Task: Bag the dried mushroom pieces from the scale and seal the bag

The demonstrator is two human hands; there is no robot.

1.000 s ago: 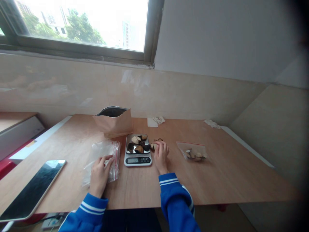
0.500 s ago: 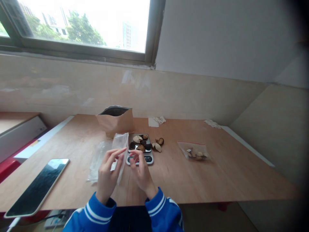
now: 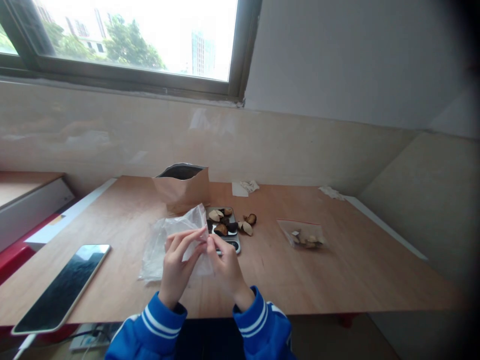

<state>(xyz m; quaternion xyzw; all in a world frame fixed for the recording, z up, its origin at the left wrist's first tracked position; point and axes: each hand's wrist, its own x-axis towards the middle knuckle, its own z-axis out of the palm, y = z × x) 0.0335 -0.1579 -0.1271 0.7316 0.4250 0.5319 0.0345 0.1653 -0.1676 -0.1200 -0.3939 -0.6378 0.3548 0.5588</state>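
Both hands meet at the edge of a clear plastic bag, in front of a small digital scale. My left hand pinches the bag's edge between thumb and fingers. Close beside it, my right hand has its thumb and fingertips closed on the same edge. Dried mushroom-like pieces, dark and pale, lie on the scale's plate. Two more such pieces rest on the table just right of the scale. My hands and the bag hide part of the scale and its display.
A brown paper pouch stands open behind the bag. To the right lies a zip bag with several pieces inside. A phone with a cable is at the left edge. Crumpled tissue lies at the back.
My hands have come together, and the right hand has closed on the bag's edge. The bag's upper part has been drawn to the right, over part of the scale.
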